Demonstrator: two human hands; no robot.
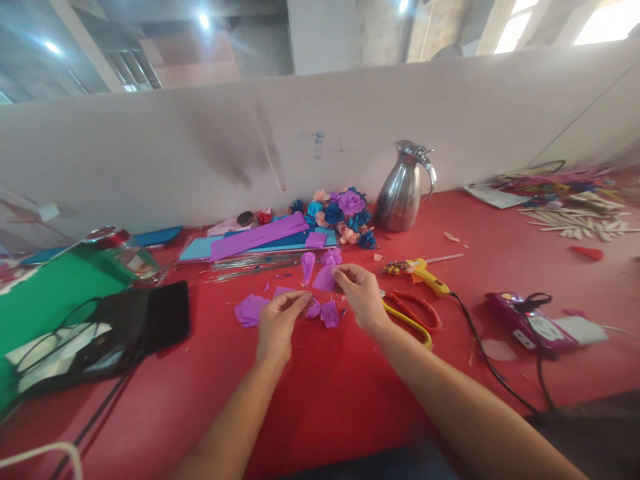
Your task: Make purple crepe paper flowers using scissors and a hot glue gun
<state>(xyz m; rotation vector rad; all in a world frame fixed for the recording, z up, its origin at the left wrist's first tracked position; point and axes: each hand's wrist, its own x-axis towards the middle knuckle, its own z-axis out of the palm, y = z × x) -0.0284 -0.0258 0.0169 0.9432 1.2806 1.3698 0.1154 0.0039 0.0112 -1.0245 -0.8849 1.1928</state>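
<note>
My right hand (363, 297) pinches a purple paper petal (325, 279) by its right edge, above the red table. My left hand (283, 320) has thumb and forefinger pressed together; whether anything is between them I cannot make out. Just beyond its fingertips lie crumpled purple paper pieces (329, 313), and left of it a small pile of purple petals (251, 311). A single curled petal (308, 268) lies farther back. Scissors with red and yellow handles (413, 317) lie right of my right hand, partly hidden by it.
Paper flowers (345, 210) are heaped behind, beside purple and blue paper strips (260, 237). A steel jug (400, 193) stands near the wall. At right lie a yellow glue gun (427, 277) with its cord and a purple power strip (530, 323). A black phone (167, 319) lies left.
</note>
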